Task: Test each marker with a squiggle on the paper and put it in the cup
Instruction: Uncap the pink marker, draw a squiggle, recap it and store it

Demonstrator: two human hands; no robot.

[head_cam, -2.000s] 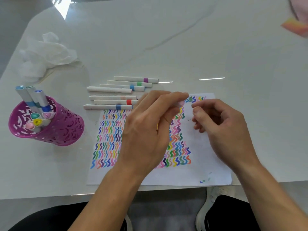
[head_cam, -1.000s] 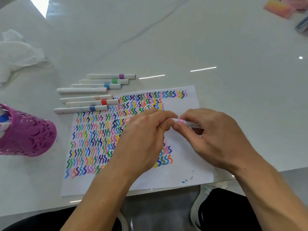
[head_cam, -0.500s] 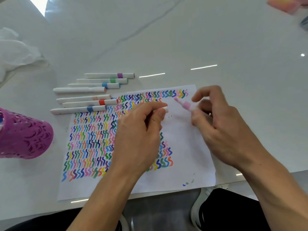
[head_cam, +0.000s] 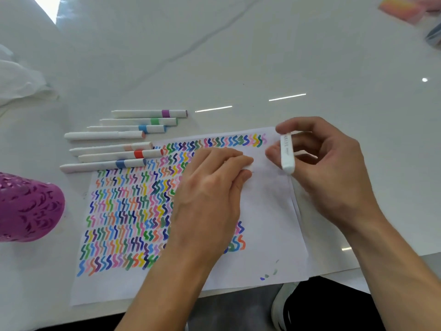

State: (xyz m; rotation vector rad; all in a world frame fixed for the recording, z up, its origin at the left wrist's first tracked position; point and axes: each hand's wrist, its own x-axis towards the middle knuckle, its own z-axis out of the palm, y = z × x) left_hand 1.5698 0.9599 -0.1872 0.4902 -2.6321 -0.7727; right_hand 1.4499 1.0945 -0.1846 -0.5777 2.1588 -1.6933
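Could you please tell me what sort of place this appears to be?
Probably an indoor desk or craft table: a glossy white marble-look tabletop, a sheet of paper filled with coloured squiggles, a row of markers beside it and a magenta pen cup.

Indoors, at a table: a glossy white tabletop (head_cam: pixel 262 56) with grey marble veins, strip lights (head_cam: pixel 287 97) mirrored in it and bright glare (head_cam: pixel 46 8) towards the far left. It's a stationery set-up, with a row of markers (head_cam: pixel 133 134), a sheet of paper (head_cam: pixel 269 211) packed with coloured squiggles at the near edge, a purple perforated pen cup (head_cam: pixel 28 206) to the left and crumpled tissue (head_cam: pixel 19 80) behind it. A grey floor and a white shoe (head_cam: pixel 284 306) show below the near edge. Home, classroom or office? Can't tell.
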